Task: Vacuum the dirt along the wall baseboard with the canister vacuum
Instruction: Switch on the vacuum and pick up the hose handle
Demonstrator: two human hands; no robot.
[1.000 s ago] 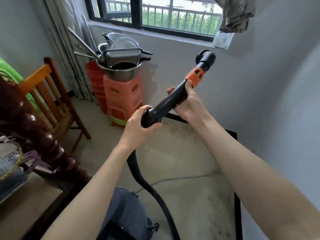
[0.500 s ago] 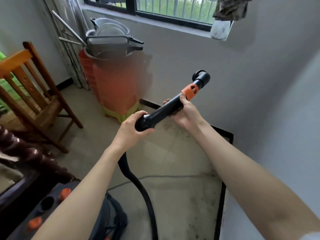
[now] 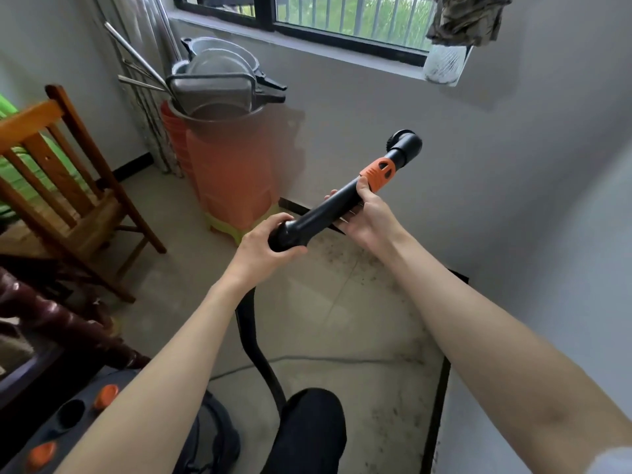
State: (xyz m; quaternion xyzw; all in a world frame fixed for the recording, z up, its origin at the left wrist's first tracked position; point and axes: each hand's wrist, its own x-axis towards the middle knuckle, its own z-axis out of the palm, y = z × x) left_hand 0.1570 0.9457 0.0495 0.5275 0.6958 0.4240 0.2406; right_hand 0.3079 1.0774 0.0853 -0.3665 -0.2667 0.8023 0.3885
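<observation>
With both hands on it, vacuum wand point(image 3: 337, 205) held up in the air, tilted, nozzle end up-right, hose end down-left. Left hand point(image 3: 265, 242) wrapped round the lower black end where the hose point(image 3: 254, 350) joins. Right hand point(image 3: 367, 217) curled under and round the black tube just below the orange collar point(image 3: 379, 172), thumb on top. Round black brush head point(image 3: 403, 143) at the tip, aimed at the grey wall point(image 3: 376, 107), not touching it as far as can be told. Hose drops from the left hand down toward the floor, passing beside a dark-trousered knee point(image 3: 309, 436). Canister body point(image 3: 68, 422) at bottom left, dark grey with orange caps, partly hidden by the left forearm.

Dirt point(image 3: 396, 295) scattered as dark specks on the tiled floor point(image 3: 318, 323) along the black baseboard point(image 3: 441, 401) on the right, and in the corner below the wand. Wand well above that dirt, nowhere near floor level.

Elsewhere: stacked orange plastic stools point(image 3: 232, 179) against the wall, metal basins and pots point(image 3: 219, 87) piled on top, metal rods leaning beside. Wooden chair point(image 3: 65, 186) at left. Dark carved wooden rail point(image 3: 61, 323) lower left. Black-framed window point(image 3: 307, 25) up top with railings and greenery outside; cloth point(image 3: 468, 17) hanging at the right end of the sill, small clear container point(image 3: 443, 65) below it.
</observation>
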